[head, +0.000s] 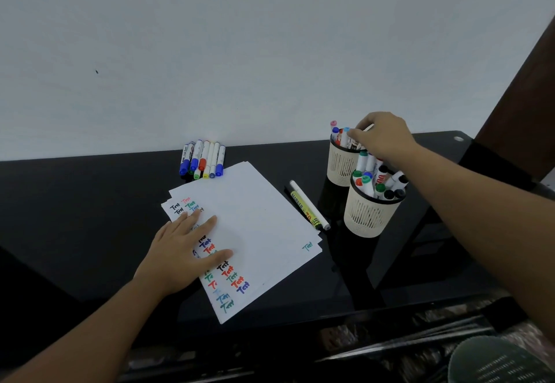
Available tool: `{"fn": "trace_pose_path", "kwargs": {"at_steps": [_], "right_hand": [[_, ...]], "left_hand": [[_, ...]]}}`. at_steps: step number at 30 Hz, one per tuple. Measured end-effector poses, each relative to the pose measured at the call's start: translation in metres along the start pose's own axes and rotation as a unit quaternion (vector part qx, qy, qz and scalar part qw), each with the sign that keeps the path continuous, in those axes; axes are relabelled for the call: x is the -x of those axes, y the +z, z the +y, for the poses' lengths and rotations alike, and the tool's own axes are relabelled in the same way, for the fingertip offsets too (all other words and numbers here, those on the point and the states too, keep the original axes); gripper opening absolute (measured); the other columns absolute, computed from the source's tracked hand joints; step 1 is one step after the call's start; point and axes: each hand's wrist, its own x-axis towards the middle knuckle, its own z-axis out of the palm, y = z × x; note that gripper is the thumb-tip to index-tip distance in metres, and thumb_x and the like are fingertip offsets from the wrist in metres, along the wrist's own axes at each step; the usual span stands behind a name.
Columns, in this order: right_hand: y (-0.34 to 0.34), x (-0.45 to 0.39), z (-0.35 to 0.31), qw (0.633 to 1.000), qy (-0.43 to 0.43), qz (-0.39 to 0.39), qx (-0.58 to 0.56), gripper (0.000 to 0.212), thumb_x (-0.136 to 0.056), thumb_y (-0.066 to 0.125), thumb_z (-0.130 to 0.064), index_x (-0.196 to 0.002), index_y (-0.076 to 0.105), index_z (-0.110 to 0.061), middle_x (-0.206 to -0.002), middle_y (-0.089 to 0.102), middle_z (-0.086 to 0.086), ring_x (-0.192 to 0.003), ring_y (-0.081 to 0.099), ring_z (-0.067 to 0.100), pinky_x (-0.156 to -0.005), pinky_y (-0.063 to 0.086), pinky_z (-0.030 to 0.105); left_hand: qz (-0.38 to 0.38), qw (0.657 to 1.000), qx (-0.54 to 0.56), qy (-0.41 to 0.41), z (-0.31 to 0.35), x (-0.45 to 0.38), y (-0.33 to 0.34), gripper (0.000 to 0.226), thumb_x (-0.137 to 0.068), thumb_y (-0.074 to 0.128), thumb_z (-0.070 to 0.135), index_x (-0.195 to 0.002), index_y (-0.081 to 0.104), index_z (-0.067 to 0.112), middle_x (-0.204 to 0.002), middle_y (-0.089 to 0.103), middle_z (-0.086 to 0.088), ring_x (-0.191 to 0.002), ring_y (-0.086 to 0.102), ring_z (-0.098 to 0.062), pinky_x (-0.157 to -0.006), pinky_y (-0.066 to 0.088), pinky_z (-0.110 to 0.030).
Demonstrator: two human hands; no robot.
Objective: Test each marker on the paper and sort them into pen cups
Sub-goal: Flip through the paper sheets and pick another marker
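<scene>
A glossy black counter (90, 202) carries stacked paper sheets (258, 220); behind them capped markers (202, 159), right a loose marker (309, 205) and seemingly two pen cups (371, 216).

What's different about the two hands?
The left hand lies flat on the paper with straight fingers, while the right hand has curled fingers pinching a marker. The left hand is low and near the person; the right hand is raised over the far cup, further back. The left hand holds nothing, only presses. Both reach out over the black table.
</scene>
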Motion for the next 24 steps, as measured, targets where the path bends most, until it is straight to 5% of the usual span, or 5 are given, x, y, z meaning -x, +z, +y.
{"fn": "trace_pose_path", "kwargs": {"at_steps": [5,8,12,19,24], "right_hand": [[0.001,0.007,-0.019,0.998,-0.039,0.038,0.01,0.021,-0.099,0.064,-0.041,-0.11,0.065,-0.023,-0.101,0.071,0.0,-0.092,0.068,0.02,-0.076,0.057,0.038],[0.006,0.016,-0.039,0.994,-0.092,0.062,0.0,0.014,-0.099,0.06,-0.04,-0.102,0.064,-0.028,-0.081,0.069,-0.009,-0.08,0.068,0.014,-0.071,0.056,0.036],[0.023,0.037,-0.073,0.985,-0.168,-0.001,-0.022,0.014,-0.1,0.058,-0.039,-0.1,0.067,-0.028,-0.077,0.067,-0.012,-0.074,0.064,0.008,-0.067,0.05,0.028],[0.113,0.053,-0.1,0.929,-0.273,-0.21,0.132,0.031,-0.103,0.056,-0.034,-0.134,0.06,-0.033,-0.105,0.06,-0.01,-0.106,0.06,0.018,-0.087,0.05,0.035],[0.172,0.041,-0.105,0.909,-0.277,-0.244,0.192,0.053,-0.107,0.05,-0.028,-0.158,0.037,-0.037,-0.15,0.049,0.005,-0.131,0.051,0.027,-0.102,0.047,0.038]], "left_hand": [[-0.003,1.0,0.027,0.001,0.001,0.0,-0.003,0.113,-0.06,0.019,0.107,-0.157,0.012,0.05,-0.169,-0.004,0.012,-0.156,-0.009,-0.013,-0.126,-0.003,-0.043],[-0.008,0.995,0.097,-0.009,0.002,0.0,-0.009,0.11,-0.064,0.041,0.102,-0.157,0.021,0.047,-0.17,0.003,0.01,-0.156,0.0,-0.018,-0.126,0.005,-0.047],[0.016,0.989,0.141,-0.035,-0.004,-0.008,-0.024,0.099,-0.071,0.057,0.086,-0.156,0.028,0.044,-0.17,0.006,0.007,-0.156,0.005,-0.024,-0.123,0.016,-0.054],[0.05,0.997,0.044,-0.023,-0.026,-0.011,-0.011,0.11,-0.066,0.019,0.104,-0.157,0.028,0.042,-0.168,0.017,0.002,-0.154,0.014,-0.02,-0.126,0.013,-0.048],[0.061,0.996,0.056,-0.023,-0.025,-0.012,-0.008,0.098,-0.072,0.027,0.098,-0.155,0.031,0.045,-0.168,0.016,0.004,-0.154,0.01,-0.018,-0.125,0.005,-0.045]]}}
